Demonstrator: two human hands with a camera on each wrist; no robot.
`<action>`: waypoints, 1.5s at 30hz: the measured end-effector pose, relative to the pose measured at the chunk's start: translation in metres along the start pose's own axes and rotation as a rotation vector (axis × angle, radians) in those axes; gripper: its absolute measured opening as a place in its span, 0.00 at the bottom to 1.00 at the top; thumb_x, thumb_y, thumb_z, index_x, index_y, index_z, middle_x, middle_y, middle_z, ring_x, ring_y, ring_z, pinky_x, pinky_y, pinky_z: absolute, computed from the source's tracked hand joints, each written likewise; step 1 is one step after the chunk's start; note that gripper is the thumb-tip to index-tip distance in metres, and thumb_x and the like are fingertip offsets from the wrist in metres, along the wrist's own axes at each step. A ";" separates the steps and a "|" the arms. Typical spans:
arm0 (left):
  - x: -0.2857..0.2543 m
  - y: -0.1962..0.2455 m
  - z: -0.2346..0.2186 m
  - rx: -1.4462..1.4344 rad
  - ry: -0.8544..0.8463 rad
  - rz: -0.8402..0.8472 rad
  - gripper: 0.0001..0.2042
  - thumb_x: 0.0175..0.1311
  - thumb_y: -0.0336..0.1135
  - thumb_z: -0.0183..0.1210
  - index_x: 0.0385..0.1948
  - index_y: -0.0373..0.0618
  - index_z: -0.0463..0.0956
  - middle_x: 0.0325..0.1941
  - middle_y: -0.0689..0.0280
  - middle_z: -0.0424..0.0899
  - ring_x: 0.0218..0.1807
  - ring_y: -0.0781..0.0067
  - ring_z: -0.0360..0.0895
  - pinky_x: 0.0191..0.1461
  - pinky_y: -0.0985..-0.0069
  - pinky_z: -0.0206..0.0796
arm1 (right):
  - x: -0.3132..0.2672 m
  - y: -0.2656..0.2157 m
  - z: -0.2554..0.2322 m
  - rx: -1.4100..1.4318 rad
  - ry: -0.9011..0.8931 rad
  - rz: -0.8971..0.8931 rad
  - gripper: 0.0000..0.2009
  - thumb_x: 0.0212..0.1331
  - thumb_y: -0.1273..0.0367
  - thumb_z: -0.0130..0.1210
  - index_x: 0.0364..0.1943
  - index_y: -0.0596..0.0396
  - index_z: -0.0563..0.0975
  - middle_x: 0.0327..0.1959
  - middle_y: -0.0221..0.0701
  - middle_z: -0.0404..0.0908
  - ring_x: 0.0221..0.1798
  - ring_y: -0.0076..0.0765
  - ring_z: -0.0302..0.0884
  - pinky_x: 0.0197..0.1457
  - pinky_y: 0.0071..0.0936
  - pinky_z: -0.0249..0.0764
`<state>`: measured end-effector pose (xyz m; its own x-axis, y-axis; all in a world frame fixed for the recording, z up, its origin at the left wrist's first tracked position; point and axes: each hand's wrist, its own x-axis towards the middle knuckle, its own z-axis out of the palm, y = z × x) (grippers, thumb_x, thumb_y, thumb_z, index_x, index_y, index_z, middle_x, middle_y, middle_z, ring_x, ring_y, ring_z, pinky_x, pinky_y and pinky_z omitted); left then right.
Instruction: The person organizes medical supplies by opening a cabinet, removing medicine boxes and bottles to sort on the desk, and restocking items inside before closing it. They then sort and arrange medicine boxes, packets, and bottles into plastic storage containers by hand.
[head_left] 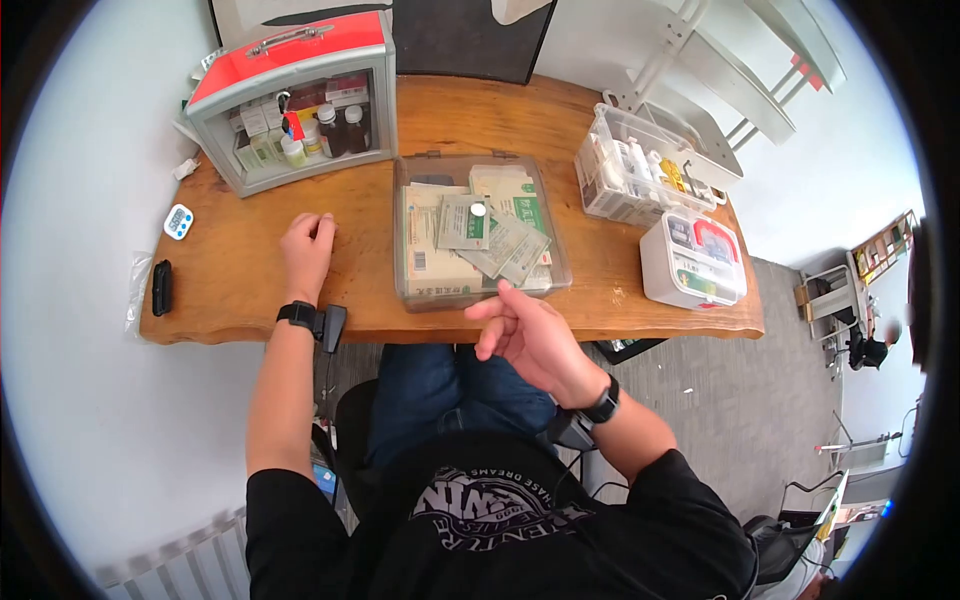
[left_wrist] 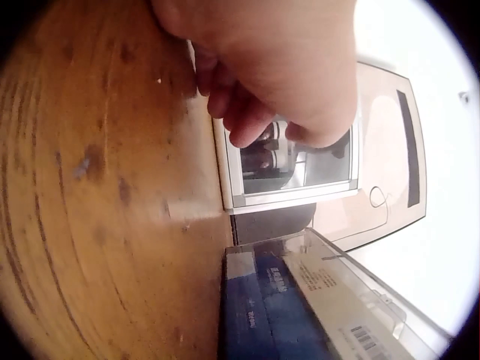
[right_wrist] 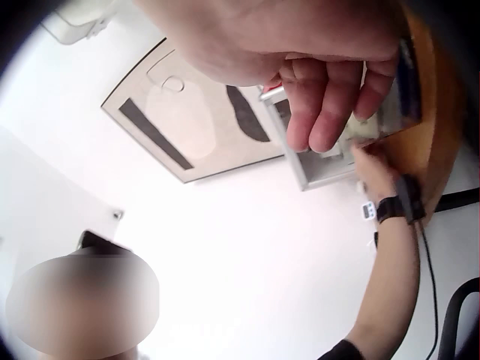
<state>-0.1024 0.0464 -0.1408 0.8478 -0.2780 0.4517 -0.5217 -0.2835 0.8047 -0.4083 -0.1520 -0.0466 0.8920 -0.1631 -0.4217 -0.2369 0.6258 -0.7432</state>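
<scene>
My left hand [head_left: 308, 255] rests on the wooden table left of a clear plastic box, its fingers loosely curled around nothing. In the left wrist view, the same hand [left_wrist: 277, 67] hangs in front of a glass-fronted cabinet. The clear plastic box [head_left: 398, 240] has cream and green cartons [head_left: 425, 255] in it, and several green-and-white sachets [head_left: 465, 225] show on top of them. A small white round thing [head_left: 478, 209] lies on one sachet. My right hand [head_left: 535, 340], palm turned partly up and fingers relaxed, is at the box's front right corner and holds nothing.
A red-topped medicine cabinet [head_left: 290, 95] with bottles stands back left. Along the right side are an open clear bin [head_left: 600, 205] of bottles and a white lidded box [head_left: 665, 275]. A small timer [head_left: 178, 222] and a black object [head_left: 161, 288] lie at the left edge.
</scene>
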 end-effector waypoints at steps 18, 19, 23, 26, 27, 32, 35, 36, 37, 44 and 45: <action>-0.020 0.088 -0.019 -0.239 -0.700 -0.048 0.25 0.73 0.27 0.57 0.72 0.41 0.71 0.72 0.59 0.74 0.72 0.64 0.72 0.72 0.67 0.67 | -0.005 -0.014 -0.101 -0.884 0.414 -0.585 0.22 0.72 0.72 0.58 0.68 0.60 0.75 0.58 0.37 0.82 0.53 0.30 0.81 0.60 0.29 0.77; -0.028 0.100 -0.018 -0.261 -0.700 -0.048 0.26 0.73 0.26 0.57 0.73 0.42 0.69 0.74 0.58 0.71 0.74 0.63 0.70 0.73 0.66 0.66 | -0.009 -0.006 -0.102 -0.785 0.350 -0.583 0.24 0.72 0.72 0.59 0.70 0.60 0.73 0.59 0.37 0.81 0.55 0.30 0.80 0.60 0.29 0.77; -0.060 0.120 -0.007 -0.346 -0.625 -0.084 0.29 0.73 0.27 0.57 0.76 0.39 0.65 0.79 0.54 0.65 0.78 0.60 0.65 0.77 0.64 0.62 | -0.016 0.006 -0.097 -0.764 0.288 -0.622 0.33 0.67 0.69 0.65 0.75 0.60 0.67 0.67 0.42 0.75 0.66 0.37 0.75 0.65 0.35 0.75; -0.068 0.112 0.003 -0.419 -0.563 -0.059 0.29 0.74 0.29 0.58 0.76 0.37 0.63 0.80 0.51 0.64 0.79 0.58 0.63 0.79 0.62 0.60 | -0.019 0.005 -0.093 -0.854 0.292 -0.729 0.36 0.65 0.64 0.66 0.76 0.61 0.67 0.72 0.45 0.70 0.73 0.42 0.70 0.70 0.39 0.72; -0.066 0.115 0.003 -0.435 -0.547 -0.022 0.30 0.75 0.31 0.58 0.77 0.36 0.61 0.81 0.51 0.62 0.80 0.57 0.62 0.80 0.61 0.57 | -0.019 0.003 -0.093 -0.884 0.276 -0.806 0.37 0.65 0.61 0.66 0.76 0.60 0.67 0.74 0.46 0.67 0.75 0.44 0.67 0.72 0.40 0.70; -0.031 0.122 0.012 -0.692 -0.480 0.072 0.35 0.81 0.49 0.51 0.81 0.42 0.52 0.84 0.51 0.56 0.81 0.55 0.60 0.85 0.55 0.44 | -0.004 -0.026 -0.085 -0.881 0.245 -1.023 0.34 0.70 0.55 0.59 0.75 0.59 0.67 0.76 0.47 0.65 0.76 0.45 0.65 0.75 0.42 0.66; 0.000 0.124 0.027 -0.755 -0.330 0.013 0.39 0.79 0.58 0.50 0.82 0.45 0.49 0.81 0.57 0.63 0.81 0.63 0.58 0.84 0.56 0.40 | 0.024 -0.040 -0.090 -0.720 0.244 -1.056 0.31 0.75 0.54 0.52 0.75 0.58 0.68 0.76 0.46 0.66 0.76 0.43 0.66 0.75 0.42 0.66; 0.009 0.128 0.029 -0.753 -0.332 0.026 0.39 0.79 0.58 0.50 0.82 0.45 0.49 0.81 0.57 0.63 0.81 0.63 0.58 0.84 0.56 0.40 | 0.033 -0.040 -0.094 -0.599 0.233 -1.000 0.30 0.77 0.54 0.49 0.75 0.59 0.68 0.76 0.46 0.67 0.76 0.43 0.66 0.76 0.42 0.66; 0.017 0.133 0.031 -0.687 -0.348 0.058 0.39 0.76 0.49 0.53 0.82 0.45 0.48 0.82 0.54 0.60 0.83 0.60 0.55 0.85 0.54 0.38 | 0.042 -0.038 -0.097 -0.507 0.230 -0.964 0.28 0.81 0.55 0.43 0.74 0.60 0.68 0.74 0.43 0.69 0.74 0.40 0.69 0.75 0.41 0.67; 0.063 0.111 0.059 -0.578 -0.420 0.111 0.42 0.65 0.35 0.56 0.82 0.47 0.47 0.82 0.52 0.59 0.85 0.55 0.50 0.86 0.52 0.35 | 0.049 0.014 -0.162 -0.127 0.137 -0.716 0.28 0.83 0.54 0.42 0.72 0.64 0.69 0.65 0.42 0.79 0.63 0.37 0.79 0.69 0.38 0.73; 0.065 0.104 0.063 -0.578 -0.423 0.106 0.42 0.65 0.35 0.56 0.82 0.47 0.47 0.82 0.52 0.59 0.85 0.55 0.50 0.86 0.52 0.35 | 0.044 0.013 -0.167 -0.042 0.127 -0.695 0.28 0.83 0.54 0.42 0.71 0.64 0.70 0.62 0.43 0.81 0.60 0.38 0.81 0.67 0.37 0.75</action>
<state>-0.1070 -0.0594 -0.0524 0.6250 -0.6413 0.4451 -0.3661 0.2628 0.8927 -0.4367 -0.2785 -0.1615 0.7909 -0.6033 0.1025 0.3541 0.3145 -0.8807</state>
